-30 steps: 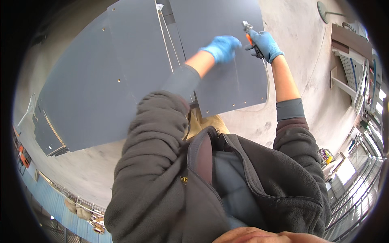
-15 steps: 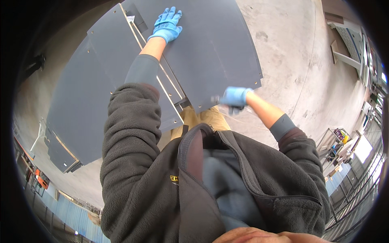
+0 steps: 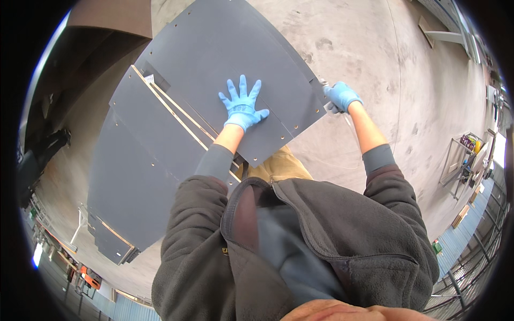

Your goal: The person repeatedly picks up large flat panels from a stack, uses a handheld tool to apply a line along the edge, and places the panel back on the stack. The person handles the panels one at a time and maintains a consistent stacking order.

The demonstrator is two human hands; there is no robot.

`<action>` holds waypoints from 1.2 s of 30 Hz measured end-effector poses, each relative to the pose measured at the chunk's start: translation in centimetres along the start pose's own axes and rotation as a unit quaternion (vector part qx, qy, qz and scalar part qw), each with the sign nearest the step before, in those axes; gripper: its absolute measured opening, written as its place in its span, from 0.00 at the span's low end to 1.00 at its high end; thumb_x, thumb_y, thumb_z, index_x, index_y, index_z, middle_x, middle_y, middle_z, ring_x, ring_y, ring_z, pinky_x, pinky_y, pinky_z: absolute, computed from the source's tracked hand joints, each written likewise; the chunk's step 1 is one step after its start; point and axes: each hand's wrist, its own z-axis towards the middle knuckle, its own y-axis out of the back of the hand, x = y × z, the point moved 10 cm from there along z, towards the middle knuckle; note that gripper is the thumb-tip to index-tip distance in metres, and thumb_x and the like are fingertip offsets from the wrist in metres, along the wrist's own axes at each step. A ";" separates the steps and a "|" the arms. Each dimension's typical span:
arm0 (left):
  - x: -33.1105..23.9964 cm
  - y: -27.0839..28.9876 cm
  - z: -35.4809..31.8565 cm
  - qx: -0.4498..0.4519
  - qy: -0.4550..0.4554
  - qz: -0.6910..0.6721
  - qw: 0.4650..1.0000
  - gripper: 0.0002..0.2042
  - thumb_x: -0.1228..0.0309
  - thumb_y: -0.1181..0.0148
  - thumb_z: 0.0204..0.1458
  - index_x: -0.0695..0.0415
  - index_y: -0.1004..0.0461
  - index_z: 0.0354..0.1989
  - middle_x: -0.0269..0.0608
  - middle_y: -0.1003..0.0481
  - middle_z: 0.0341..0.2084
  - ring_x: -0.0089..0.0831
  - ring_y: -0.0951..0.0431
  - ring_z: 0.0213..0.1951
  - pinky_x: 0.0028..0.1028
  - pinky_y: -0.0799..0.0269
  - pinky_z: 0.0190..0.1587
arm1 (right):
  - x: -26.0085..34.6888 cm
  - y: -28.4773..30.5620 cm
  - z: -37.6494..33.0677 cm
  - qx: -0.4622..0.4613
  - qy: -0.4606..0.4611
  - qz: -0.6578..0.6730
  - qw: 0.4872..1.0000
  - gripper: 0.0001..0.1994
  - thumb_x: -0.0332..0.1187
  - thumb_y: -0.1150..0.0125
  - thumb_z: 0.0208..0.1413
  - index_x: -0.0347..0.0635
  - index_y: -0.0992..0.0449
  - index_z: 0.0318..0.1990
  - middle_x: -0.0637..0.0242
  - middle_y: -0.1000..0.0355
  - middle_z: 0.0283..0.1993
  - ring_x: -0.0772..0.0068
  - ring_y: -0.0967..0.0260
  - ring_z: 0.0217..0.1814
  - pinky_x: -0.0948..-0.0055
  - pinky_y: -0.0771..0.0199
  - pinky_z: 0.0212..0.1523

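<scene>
Pressing flat on the top dark grey panel (image 3: pixel 214 69), my left hand (image 3: pixel 242 107) lies palm down with all fingers spread wide, its grip apart and clamped on nothing. That panel lies on the concrete floor (image 3: pixel 375 64) in front of my knees, overlapping a second grey panel (image 3: pixel 134 176) that reaches away to my left; pale wooden strips (image 3: pixel 171 109) run along the seam between the two, and small holes dot the edges of the upper sheet. My right hand (image 3: pixel 340 96), in the same blue glove, sits at the right-hand corner of the top panel, its grip curled together around something small and pale at that edge; I cannot tell what it is. A thin pale line curves over the floor just beside my right forearm. Below my hands I see my grey fleece jacket (image 3: pixel 300 241) and a tan trouser leg (image 3: pixel 278 167). Further out, at the right rim, a metal rack (image 3: pixel 467 160) holds some small colourful items too tiny to make out, and a green object (image 3: pixel 437 247) sits on the floor below it. At the lower left rim stand an orange object (image 3: pixel 88 277) and some framework, blurred by the bend of the lens.
</scene>
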 end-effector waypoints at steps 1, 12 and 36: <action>-0.3 0.0 -0.1 0.010 0.007 0.015 1.000 0.54 0.37 0.32 0.51 0.26 0.58 0.84 0.50 0.72 0.84 0.71 0.78 0.80 0.79 0.78 0.72 | -0.7 0.4 1.4 0.023 -0.013 -0.019 0.999 0.32 0.61 0.45 0.69 0.34 0.17 0.36 0.56 0.17 0.33 0.67 0.23 0.24 0.66 0.24 0.30; -0.9 -0.6 0.7 0.055 0.039 0.040 0.997 0.56 0.37 0.29 0.48 0.27 0.58 0.84 0.51 0.74 0.84 0.70 0.81 0.80 0.78 0.80 0.72 | 23.8 4.5 10.9 -0.041 0.242 -0.086 0.966 0.30 0.56 0.50 0.69 0.31 0.18 0.39 0.51 0.18 0.36 0.53 0.21 0.37 0.55 0.22 0.46; -1.0 0.0 0.1 0.028 0.035 0.052 0.998 0.56 0.37 0.29 0.49 0.24 0.58 0.84 0.48 0.73 0.85 0.69 0.78 0.81 0.78 0.75 0.74 | -16.1 -1.5 1.8 0.069 -0.049 0.056 0.995 0.30 0.60 0.44 0.68 0.35 0.20 0.40 0.51 0.15 0.34 0.68 0.24 0.20 0.64 0.25 0.22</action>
